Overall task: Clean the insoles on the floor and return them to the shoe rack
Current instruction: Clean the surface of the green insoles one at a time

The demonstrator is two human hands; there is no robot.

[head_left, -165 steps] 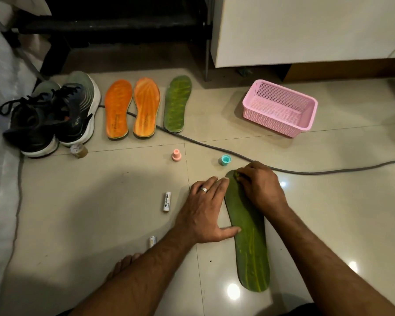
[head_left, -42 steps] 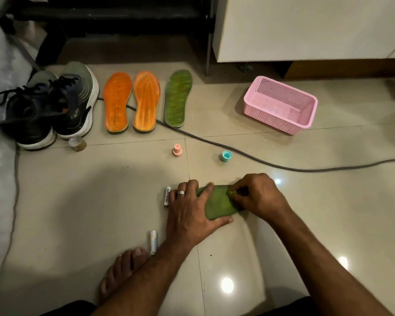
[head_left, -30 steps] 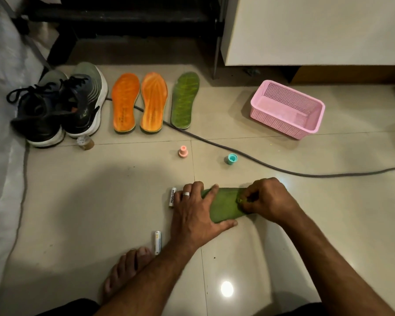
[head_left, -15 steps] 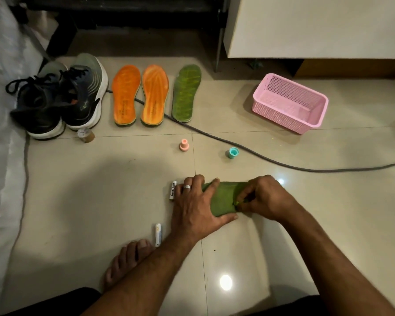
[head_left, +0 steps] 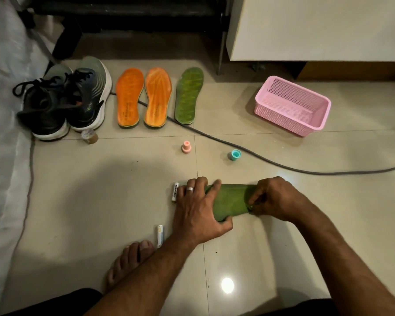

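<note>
While we crouch over the tiled floor, both of our hands are on one green insole, which lies crosswise in front of us, its long axis running from left to right between the two hands. Our left hand lies flat over the insole's left end, fingers spread and nearly straight, the thumb hooked along the near edge, pressing it to the floor; a ring shows on one finger. Our right hand sits at the insole's right end with its fingers curled in, pinching or picking at something small on the surface; we cannot tell what it is. Only the stretch of insole between the hands is visible, so both ends are hidden.

Just left of the left hand lies a white battery, and another battery lies nearer us, beside a bare foot. Well beyond the hands, a second green insole and two orange insoles lie lengthwise next to a pair of dark sneakers. A pink basket stands far beyond the right hand.

We judge the cleaning still under way; lifting the insole away would fall most naturally to the right hand, which already grips it.
</note>
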